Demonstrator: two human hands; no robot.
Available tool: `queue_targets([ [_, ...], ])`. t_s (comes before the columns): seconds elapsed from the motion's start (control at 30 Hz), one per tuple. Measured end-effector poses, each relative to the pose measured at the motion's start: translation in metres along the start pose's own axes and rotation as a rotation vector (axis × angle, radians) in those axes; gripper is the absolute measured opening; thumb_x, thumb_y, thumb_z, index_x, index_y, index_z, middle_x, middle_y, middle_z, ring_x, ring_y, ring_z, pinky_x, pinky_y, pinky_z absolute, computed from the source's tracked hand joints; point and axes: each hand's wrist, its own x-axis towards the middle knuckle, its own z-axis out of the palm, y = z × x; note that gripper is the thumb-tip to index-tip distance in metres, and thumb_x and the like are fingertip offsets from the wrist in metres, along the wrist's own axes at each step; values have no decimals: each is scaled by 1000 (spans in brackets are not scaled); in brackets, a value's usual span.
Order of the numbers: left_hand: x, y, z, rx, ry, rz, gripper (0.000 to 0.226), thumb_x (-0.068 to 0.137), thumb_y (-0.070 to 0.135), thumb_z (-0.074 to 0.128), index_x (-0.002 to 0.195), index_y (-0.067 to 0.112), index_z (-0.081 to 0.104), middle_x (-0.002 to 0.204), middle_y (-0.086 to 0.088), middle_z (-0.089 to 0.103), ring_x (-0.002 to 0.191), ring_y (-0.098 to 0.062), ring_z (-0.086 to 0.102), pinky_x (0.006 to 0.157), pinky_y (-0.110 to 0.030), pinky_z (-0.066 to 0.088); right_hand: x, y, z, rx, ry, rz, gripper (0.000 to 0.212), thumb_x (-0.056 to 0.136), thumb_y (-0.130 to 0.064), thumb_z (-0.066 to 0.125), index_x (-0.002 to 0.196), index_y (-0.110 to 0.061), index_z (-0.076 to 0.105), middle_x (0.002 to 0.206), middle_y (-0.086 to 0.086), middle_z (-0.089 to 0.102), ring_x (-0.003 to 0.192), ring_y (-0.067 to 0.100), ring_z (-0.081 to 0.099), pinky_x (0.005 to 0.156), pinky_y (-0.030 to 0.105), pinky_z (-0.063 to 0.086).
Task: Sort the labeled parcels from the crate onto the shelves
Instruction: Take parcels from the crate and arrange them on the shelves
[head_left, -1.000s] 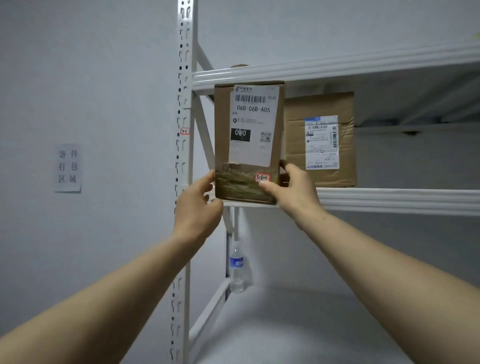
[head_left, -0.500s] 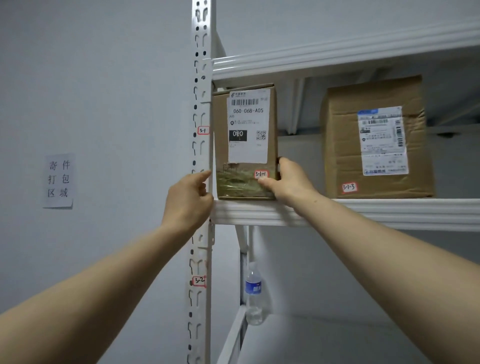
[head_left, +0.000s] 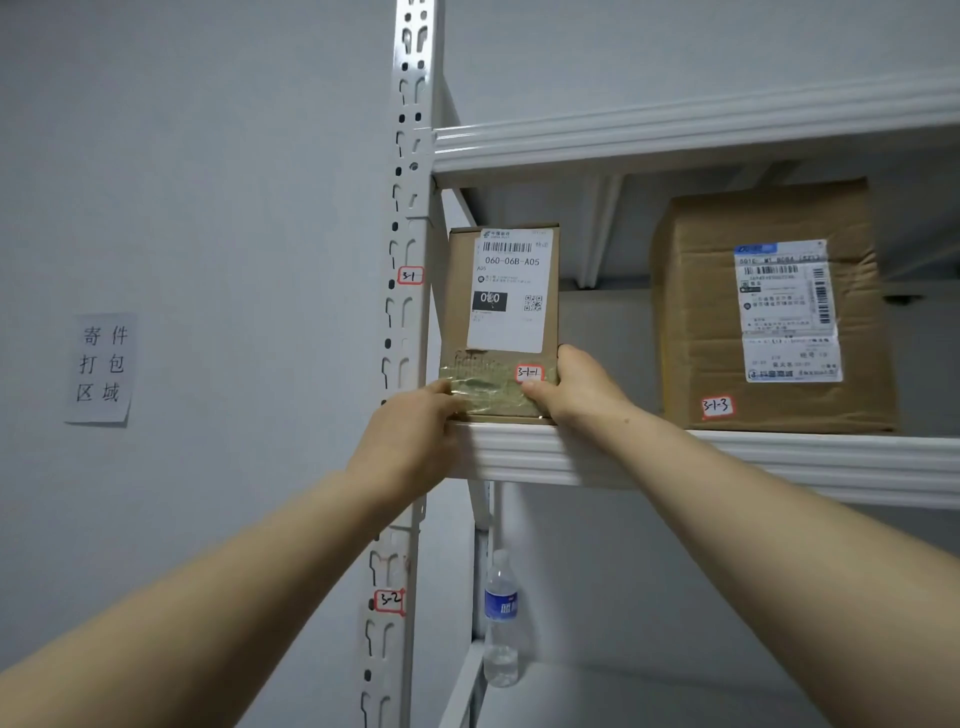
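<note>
Head view: parcel 3-1-1 (head_left: 501, 322) is standing upright at the front edge of the shelf (head_left: 727, 457), left end. The left hand (head_left: 410, 441) and right hand (head_left: 576, 387) are clasping its lower corners. Advisable: sliding it back squarely, label outward, before releasing.

The small parcel (head_left: 501, 322) reads 060-06B-A05, 3-1-1; larger parcel (head_left: 774, 306) 3-1-3; upright (head_left: 410, 156) 3-1, 3-2.

Open room on the middle shelf (head_left: 727, 457) lies between the small parcel (head_left: 501, 322) and the larger carton (head_left: 769, 312) (well apart); the upright post (head_left: 410, 260) crowds the parcel's left side.
</note>
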Motion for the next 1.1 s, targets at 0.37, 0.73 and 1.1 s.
queue_targets([
  [0.37,-1,4,-1,81,-29,6,39,81,12,37,104,7,68,118,-5,61,99,-34,59,83,-39,48,7,0,-2,-20,-51,22,41,95,-27,56,123,-1,43,123,16,55,96,23,48,76,29,35],
  [0.73,-2,7,-3,36,41,-31,25,82,-3,41,98,6,60,91,-1,57,77,-26,44,64,-29,30,5,4,-3,89,-48,18,55,93,-26,60,134,-1,33,130,12,52,114,26,51,81,26,35],
  [1.1,-23,50,-10,-22,91,-73,41,89,7,47,125,21,61,126,3,61,114,-21,54,92,-32,45,-38,29,-5,253,271,-245,75,84,-16,70,146,-8,29,142,13,42,131,23,41,108,33,33],
])
